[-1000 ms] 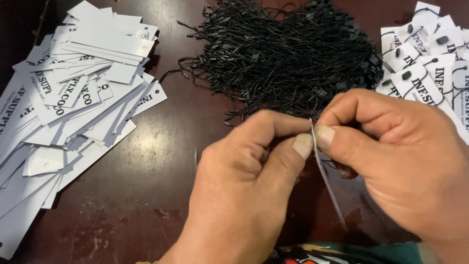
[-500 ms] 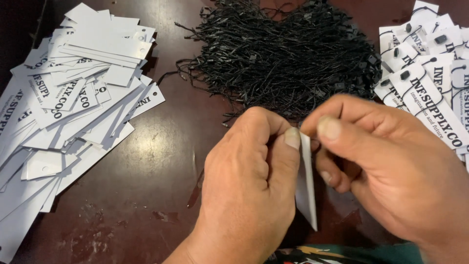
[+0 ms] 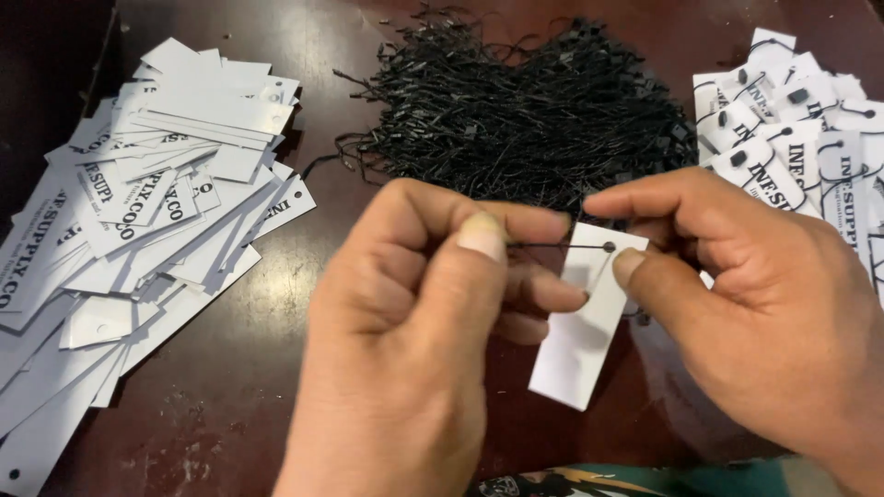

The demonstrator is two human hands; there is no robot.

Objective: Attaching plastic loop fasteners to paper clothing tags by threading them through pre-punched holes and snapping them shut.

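Tag now turned flat to camera, string at its hole.
Left hand (image 3: 414, 313) pinches black string (image 3: 552, 246); right hand (image 3: 737, 294) grips white tag (image 3: 585, 340) by its top, earlier edge-on.

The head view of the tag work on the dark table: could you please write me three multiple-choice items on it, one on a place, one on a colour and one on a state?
1. Where does the heap of black strings lie?
A. between the two piles of tags
B. under the left pile
C. in the person's lap

2. What colour is the held tag?
A. red
B. white
C. green

3. How does the string at the held tag stand?
A. knotted round a finger
C. lying loose on the table
B. reaching the tag's hole

Answers: 1 A, the plain tags lie left of the heap and the strung tags right. 2 B, its face is white. 3 B, the left hand pinches the string at the hole while the right hand holds the tag.
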